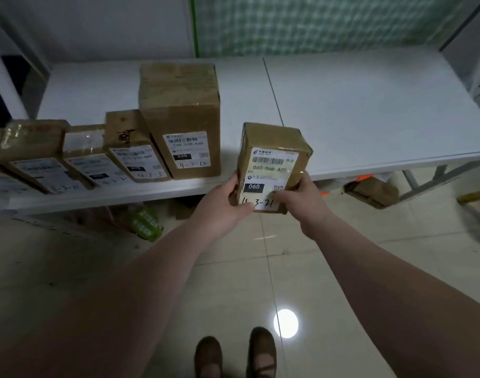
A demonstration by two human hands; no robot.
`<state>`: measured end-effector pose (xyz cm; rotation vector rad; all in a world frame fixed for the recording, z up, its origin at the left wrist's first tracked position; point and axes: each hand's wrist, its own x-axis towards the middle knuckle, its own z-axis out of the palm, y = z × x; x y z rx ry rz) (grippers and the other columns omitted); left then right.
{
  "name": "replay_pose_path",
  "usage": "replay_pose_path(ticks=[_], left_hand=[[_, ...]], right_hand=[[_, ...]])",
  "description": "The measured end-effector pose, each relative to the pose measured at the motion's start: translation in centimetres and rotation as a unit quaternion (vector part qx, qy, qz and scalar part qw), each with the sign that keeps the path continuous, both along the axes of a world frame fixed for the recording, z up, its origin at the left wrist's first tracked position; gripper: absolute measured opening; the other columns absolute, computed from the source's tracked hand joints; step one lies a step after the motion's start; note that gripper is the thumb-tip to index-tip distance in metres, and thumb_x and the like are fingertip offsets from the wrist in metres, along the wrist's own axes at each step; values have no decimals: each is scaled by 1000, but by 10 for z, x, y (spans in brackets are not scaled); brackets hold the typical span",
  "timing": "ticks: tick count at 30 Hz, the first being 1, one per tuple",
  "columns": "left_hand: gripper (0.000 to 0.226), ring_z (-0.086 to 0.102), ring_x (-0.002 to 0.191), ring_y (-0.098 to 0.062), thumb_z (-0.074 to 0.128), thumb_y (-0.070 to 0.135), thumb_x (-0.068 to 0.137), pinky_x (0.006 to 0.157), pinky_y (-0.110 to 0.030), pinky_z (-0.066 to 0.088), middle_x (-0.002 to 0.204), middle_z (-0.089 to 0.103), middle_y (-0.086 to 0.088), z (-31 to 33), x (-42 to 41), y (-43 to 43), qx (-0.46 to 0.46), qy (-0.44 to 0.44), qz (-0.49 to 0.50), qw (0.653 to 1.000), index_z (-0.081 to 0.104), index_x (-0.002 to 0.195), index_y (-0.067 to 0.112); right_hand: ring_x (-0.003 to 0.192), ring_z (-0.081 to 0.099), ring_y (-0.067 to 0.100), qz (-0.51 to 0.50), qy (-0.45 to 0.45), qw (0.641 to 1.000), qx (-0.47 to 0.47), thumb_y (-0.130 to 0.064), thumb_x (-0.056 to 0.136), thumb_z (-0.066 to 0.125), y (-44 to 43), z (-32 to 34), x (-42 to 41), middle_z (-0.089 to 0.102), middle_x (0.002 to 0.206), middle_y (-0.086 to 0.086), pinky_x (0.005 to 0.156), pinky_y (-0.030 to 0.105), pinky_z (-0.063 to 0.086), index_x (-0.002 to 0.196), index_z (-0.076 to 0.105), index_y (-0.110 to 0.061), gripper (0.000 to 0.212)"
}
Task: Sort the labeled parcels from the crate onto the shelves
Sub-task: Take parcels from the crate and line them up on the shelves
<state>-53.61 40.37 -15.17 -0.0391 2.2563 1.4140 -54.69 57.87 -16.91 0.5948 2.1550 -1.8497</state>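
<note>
Over the near edge of the shelf, a small brown parcel is held upright in both hands, its label turned toward the person. The left hand grips the parcel's lower left edge, thumb lying across the bottom of the label. The right hand grips the lower right edge, thumb on the front face too. Neither hand is free.

By my judgement the step in hand is shelving: this parcel is out of the crate, which is not in view, and is about to be set down. It hangs just right of the tall parcel, apart from it, with bare shelf behind it and to the right. A row of other parcels stands left of the tall one along the near edge, labels facing near.

The handwritten code at the foot of the label seems to end in 3-21, though blur makes that uncertain, so I cannot tell whether it fits this shelf.

If it does, the next move calls for carrying the parcel a little farther in, lowering it flat onto the shelf beside the tall parcel with the label facing near, and then loosening both hands.
</note>
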Motion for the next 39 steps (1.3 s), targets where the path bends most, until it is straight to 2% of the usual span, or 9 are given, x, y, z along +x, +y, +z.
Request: replay_pose_path(ticks=[4, 8, 11, 16, 22, 25, 29, 33, 39], left_hand=[[75, 47, 98, 6, 64, 22, 89, 70, -9, 34, 139, 49, 15, -30, -25, 4, -2, 20, -5, 1000, 21, 147, 41], [80, 45, 99, 8, 63, 19, 89, 67, -6, 34, 144, 45, 9, -54, -43, 3, -45, 41, -6, 998, 16, 151, 34], [82, 38, 116, -2, 64, 18, 88, 86, -14, 33, 148, 40, 6, -66, -49, 1, -77, 53, -1, 996, 13, 152, 30], [88, 39, 131, -14, 66, 17, 84, 107, -35, 38, 147, 40, 5, -84, -54, -2, -105, 50, 4, 993, 12, 152, 32], [91, 47, 122, -16, 67, 26, 83, 89, -29, 41, 143, 42, 8, -103, -58, -5, -114, 31, 8, 993, 6, 149, 40], [82, 39, 130, -16, 64, 25, 85, 95, -27, 36, 148, 37, 3, -110, -53, -8, -172, 53, 6, 984, 15, 150, 31], [72, 24, 140, -21, 59, 23, 89, 114, -35, 23, 153, 29, -5, -118, -47, -19, -263, 63, -6, 963, 21, 150, 16], [76, 4, 147, -22, 56, 28, 92, 116, -37, 11, 160, 12, -1, -121, -52, -27, -311, 36, -58, 948, 11, 152, 16], [74, 4, 146, -22, 53, 29, 93, 116, -39, 13, 160, 9, 0, -119, -54, -29, -336, 42, -73, 938, 10, 152, 17]], right_hand=[[97, 63, 16, 32, 61, 993, 99, -1, 74, 72, 2, -30, -33, 64, 96, -12, 81, 34, 55, 110, 52, -29, 50], [96, 62, 16, 59, 102, 973, 198, -2, 78, 68, -1, -49, -59, 63, 98, -8, 77, 24, 54, 132, 48, -19, 60], [90, 63, 14, 57, 112, 964, 235, -1, 78, 67, -6, -63, -68, 64, 94, -8, 71, 15, 50, 134, 49, -19, 62], [96, 67, 17, 36, 107, 964, 239, 0, 78, 67, -14, -89, -74, 71, 104, -3, 91, 36, 55, 123, 58, -21, 51], [86, 66, 15, -12, 95, 963, 252, -9, 81, 66, -23, -109, -81, 67, 93, -11, 60, 18, 44, 118, 61, -28, 41], [84, 60, 12, -11, 86, 966, 242, -14, 77, 76, -29, -112, -79, 60, 90, -13, 56, 10, 32, 120, 56, -22, 48], [84, 53, 6, -15, 76, 970, 231, -24, 70, 86, -33, -114, -81, 58, 95, -14, 58, 5, 28, 120, 53, -20, 61], [92, 61, 11, -24, 77, 971, 224, -27, 70, 86, -35, -116, -86, 66, 102, -10, 68, 13, 40, 118, 54, -22, 58], [102, 65, 19, -22, 67, 969, 235, -27, 71, 85, -38, -115, -93, 63, 100, -10, 77, 23, 45, 117, 52, -21, 56]])
